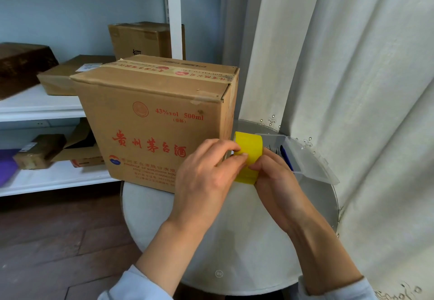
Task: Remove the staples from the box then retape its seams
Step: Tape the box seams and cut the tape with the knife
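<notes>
The cardboard box (155,121) stood upright on the round white table (234,241), pushed toward the far left side so that the near half of the tabletop stayed free as working room. Its top flaps were closed, and an old printed tape strip (169,69) ran along the centre seam; no staples could be made out from this angle.

In front of the box's lower right corner, both hands held a yellow tape roll (249,156) just above the table. The right hand (274,177) was curled round the roll from below and behind, cradling it steady. The left hand (206,173) came across from the other side, with fingertips (243,155) pinched against the roll's outer face, most likely feeling for the loose end so a length could be peeled off. Holding the roll close to the body made that fiddly search easier.

An open clear plastic case (305,156) lay just behind the hands on the right, beside the curtain (352,76), with a blue pen-like tool (286,158) inside, within easy reach. Judging by this, the work had reached the retaping stage, though no fresh tape showed on the box yet
</notes>
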`<state>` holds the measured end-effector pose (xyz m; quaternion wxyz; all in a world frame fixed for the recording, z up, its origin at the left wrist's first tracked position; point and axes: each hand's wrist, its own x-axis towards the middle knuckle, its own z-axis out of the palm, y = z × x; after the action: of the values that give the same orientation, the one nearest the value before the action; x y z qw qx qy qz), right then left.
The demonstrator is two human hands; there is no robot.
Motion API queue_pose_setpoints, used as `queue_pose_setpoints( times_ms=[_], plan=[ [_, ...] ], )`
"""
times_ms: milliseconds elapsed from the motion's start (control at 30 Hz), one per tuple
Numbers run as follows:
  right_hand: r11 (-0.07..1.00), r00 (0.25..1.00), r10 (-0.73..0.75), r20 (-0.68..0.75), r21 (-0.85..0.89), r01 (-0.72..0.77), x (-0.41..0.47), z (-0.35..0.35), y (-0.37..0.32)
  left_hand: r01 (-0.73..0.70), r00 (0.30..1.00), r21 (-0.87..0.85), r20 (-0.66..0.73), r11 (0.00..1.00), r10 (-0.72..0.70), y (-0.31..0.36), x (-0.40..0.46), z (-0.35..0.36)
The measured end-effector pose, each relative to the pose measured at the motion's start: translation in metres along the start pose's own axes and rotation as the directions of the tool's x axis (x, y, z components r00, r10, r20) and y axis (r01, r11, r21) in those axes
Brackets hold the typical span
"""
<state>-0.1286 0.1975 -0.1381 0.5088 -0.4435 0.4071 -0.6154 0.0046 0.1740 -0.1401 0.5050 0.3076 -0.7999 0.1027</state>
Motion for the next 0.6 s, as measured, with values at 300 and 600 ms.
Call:
queue_pose_setpoints(
  times_ms=[300,600],
  plan=[
    [0.997,0.993,-0.007,-0.12,-0.076,-0.003,0.003,0.0,0.005,0.306,0.952,-0.333,0.091,0.892,-0.293,0.003,-0.001,0.01],
    [0.998,0.987,0.028,-0.157,-0.054,-0.037,0.008,-0.008,0.009,0.421,0.892,-0.188,0.261,0.887,-0.369,0.007,0.02,-0.002]
  ],
)
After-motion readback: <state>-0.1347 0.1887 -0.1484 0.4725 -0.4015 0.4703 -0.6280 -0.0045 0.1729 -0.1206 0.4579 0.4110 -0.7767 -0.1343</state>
